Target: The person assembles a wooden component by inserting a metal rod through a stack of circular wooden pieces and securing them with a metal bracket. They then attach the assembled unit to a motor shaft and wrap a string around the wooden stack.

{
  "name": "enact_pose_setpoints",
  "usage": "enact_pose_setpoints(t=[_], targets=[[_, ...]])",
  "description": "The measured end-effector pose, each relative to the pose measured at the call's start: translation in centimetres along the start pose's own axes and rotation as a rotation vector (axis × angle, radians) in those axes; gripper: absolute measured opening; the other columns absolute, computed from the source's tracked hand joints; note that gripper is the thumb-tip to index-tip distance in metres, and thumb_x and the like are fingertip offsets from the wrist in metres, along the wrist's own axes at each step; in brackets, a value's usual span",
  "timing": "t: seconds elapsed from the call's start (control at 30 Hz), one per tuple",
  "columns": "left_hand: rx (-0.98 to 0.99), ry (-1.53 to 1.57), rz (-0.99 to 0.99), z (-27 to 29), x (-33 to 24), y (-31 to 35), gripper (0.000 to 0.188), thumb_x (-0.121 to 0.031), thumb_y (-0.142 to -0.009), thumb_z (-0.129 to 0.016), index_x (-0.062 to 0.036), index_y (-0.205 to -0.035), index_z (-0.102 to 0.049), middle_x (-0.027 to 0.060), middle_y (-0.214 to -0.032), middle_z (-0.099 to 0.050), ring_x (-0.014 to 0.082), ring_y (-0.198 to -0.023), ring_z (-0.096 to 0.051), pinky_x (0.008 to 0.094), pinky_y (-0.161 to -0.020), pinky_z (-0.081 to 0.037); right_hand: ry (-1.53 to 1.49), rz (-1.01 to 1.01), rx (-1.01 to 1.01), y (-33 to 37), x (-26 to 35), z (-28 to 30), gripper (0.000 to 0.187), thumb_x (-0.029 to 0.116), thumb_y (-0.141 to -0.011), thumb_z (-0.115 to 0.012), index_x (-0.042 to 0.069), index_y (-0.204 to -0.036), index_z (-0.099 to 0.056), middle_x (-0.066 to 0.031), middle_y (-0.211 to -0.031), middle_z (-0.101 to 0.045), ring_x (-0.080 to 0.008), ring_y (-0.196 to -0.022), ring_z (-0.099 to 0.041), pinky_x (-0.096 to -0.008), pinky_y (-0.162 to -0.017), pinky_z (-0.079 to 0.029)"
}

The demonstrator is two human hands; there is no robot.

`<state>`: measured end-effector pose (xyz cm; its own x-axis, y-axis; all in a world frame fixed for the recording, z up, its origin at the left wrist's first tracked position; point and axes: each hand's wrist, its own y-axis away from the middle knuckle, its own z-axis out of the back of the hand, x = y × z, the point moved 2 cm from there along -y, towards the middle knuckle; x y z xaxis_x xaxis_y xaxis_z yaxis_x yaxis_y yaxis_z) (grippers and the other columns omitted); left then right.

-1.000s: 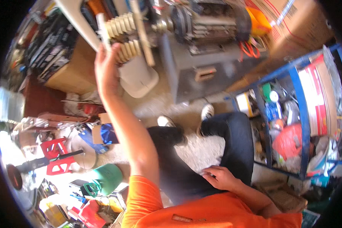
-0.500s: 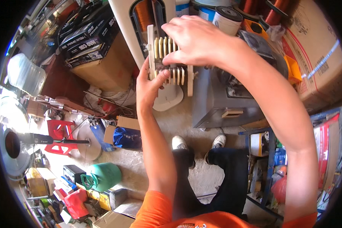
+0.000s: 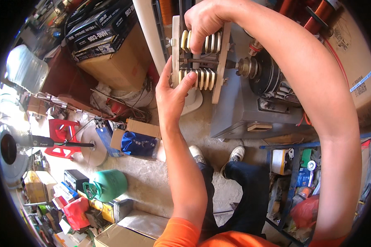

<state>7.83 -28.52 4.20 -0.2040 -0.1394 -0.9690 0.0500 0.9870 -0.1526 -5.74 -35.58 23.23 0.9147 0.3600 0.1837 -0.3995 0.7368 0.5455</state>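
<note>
A winding former stands upright at the top centre, with two wooden end plates (image 3: pixel 176 47) and a threaded rod (image 3: pixel 193 60) running across between them. Cream grooved blocks, an upper one (image 3: pixel 212 42) and a lower one (image 3: pixel 205 80), sit above and below the rod. My left hand (image 3: pixel 172 99) grips the left plate and lower block, its thumb on the grooves and its fingers partly behind. Over the upper block, my right hand (image 3: pixel 206 20) is curled with its thumb pressed into the grooves; its other fingertips are hidden. The right plate meets the spindle (image 3: pixel 247 67) of a grey winding machine (image 3: pixel 251 111).
Wire spools (image 3: pixel 323 10) stand at the far right beside a large carton (image 3: pixel 358 61). A blue metal rack (image 3: pixel 292 147) holds parts at the right. Stacked boxes (image 3: pixel 107 33), a red stool (image 3: pixel 64 138), a fan (image 3: pixel 12 150) and a green gas cylinder (image 3: pixel 109 185) are at the left.
My right hand has moved farther up the former, uncovering its right plate and the spindle. The left hand stays on the lower block. The whole view has shifted slightly.
</note>
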Motion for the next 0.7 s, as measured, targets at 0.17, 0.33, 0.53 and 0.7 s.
enact_pose_setpoints(t=[0.17, 0.33, 0.53, 0.7], targets=[[0.070, 0.049, 0.033, 0.9, 0.1, -0.4, 0.074, -0.020, -0.080, -0.082, 0.0023, -0.142, -0.046, 0.0087, -0.108, -0.067, 0.0108, -0.089, -0.063, 0.0253, -0.078, -0.053, -0.129, 0.068, -0.022, -0.6, -0.5, -0.7, 0.045, 0.030, -0.067, -0.081, 0.008, -0.105, -0.073, -0.0107, -0.095, -0.072, -0.0208, -0.085, -0.067, -0.0360, -0.075, -0.054], [0.080, 0.021, 0.060, 0.9, 0.0, -0.5, 0.073, -0.021, -0.081, -0.081, 0.0028, -0.141, -0.048, 0.0085, -0.107, -0.068, 0.0107, -0.089, -0.063, 0.0254, -0.080, -0.052, -0.033, 0.093, -0.086, -0.9, -0.4, -1.7, 0.041, 0.028, -0.066, -0.081, 0.006, -0.100, -0.074, -0.0106, -0.091, -0.073, -0.0213, -0.082, -0.068, -0.0351, -0.074, -0.054], [0.070, 0.000, 0.040, 0.9, -0.1, -0.4, 0.072, -0.024, -0.080, -0.081, 0.0002, -0.140, -0.050, 0.0061, -0.103, -0.068, 0.0101, -0.086, -0.062, 0.0248, -0.075, -0.049, -0.052, 0.083, -0.148, -0.9, -0.6, -2.1, 0.040, 0.029, -0.066, -0.080, 0.005, -0.097, -0.074, -0.0113, -0.088, -0.073, -0.0219, -0.079, -0.067, -0.0353, -0.072, -0.053], [0.065, 0.007, 0.063, 1.0, -0.3, -0.3, 0.073, -0.022, -0.080, -0.081, 0.0037, -0.140, -0.048, 0.0092, -0.108, -0.067, 0.0116, -0.093, -0.063, 0.0264, -0.082, -0.052, -0.030, 0.060, -0.116, -0.6, 0.1, -1.9, 0.043, 0.031, -0.064, -0.080, 0.004, -0.097, -0.074, -0.0118, -0.086, -0.072, -0.0218, -0.075, -0.067, -0.0348, -0.066, -0.053]])
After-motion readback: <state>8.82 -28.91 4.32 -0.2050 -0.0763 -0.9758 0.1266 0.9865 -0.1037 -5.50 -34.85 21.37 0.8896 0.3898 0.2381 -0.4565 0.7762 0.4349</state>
